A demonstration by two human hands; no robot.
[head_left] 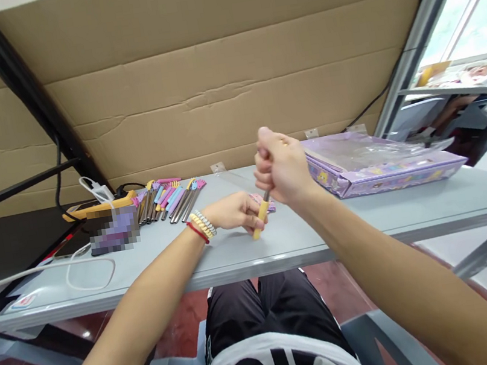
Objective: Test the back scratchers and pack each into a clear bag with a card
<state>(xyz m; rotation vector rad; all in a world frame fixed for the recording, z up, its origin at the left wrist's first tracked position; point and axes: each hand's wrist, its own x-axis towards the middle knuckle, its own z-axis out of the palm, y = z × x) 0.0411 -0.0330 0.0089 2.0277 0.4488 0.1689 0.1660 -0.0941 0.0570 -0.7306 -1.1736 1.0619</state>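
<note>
A slim stick with a yellow end (pixel 258 224) and a grey metallic shaft slants between my two hands. My left hand (pixel 242 212), low over the table and wearing beaded bracelets, pinches the yellow end between thumb and fingers. Higher up and to the right, my right hand (pixel 281 163) is closed in a fist around the metallic shaft, whose upper part is hidden. A pink patterned piece (pixel 268 203) lies just behind the hands, partly covered. To the left, several similar sticks (pixel 170 199) with metallic shafts and yellow, pink, purple or blue ends lie in a pile.
A purple patterned box (pixel 389 179) with clear plastic on top stands at the right of the grey table (pixel 316 239). A yellow case (pixel 96 209), a white charger (pixel 102 192) and its cable lie at the left. Cardboard (pixel 211 89) walls the back; a person shows at far right.
</note>
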